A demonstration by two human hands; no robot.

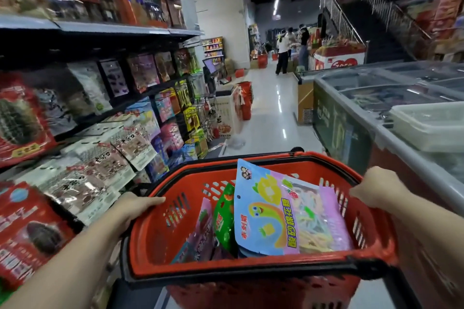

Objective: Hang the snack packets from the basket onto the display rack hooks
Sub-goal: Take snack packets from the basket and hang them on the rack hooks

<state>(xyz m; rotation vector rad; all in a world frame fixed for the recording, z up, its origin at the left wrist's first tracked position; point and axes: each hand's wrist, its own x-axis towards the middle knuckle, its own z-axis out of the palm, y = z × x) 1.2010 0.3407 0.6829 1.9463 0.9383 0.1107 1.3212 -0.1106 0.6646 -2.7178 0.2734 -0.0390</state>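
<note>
A red plastic basket (155,241) with black handles is held up in front of me. My left hand (135,211) grips its left rim and my right hand (376,188) grips its right rim. Inside stand several snack packets: a large blue and pink packet (271,216) leaning on the far wall, a green packet (224,218) and a pink packet (200,231) to its left. The display rack (175,105) runs along the left, with packets hanging from hooks in rows.
Chest freezers with glass lids (371,98) line the right side of the aisle. Red baskets (244,100) are stacked ahead on the left. Several people (282,55) stand far down the shiny aisle near a red display. A staircase rises at upper right.
</note>
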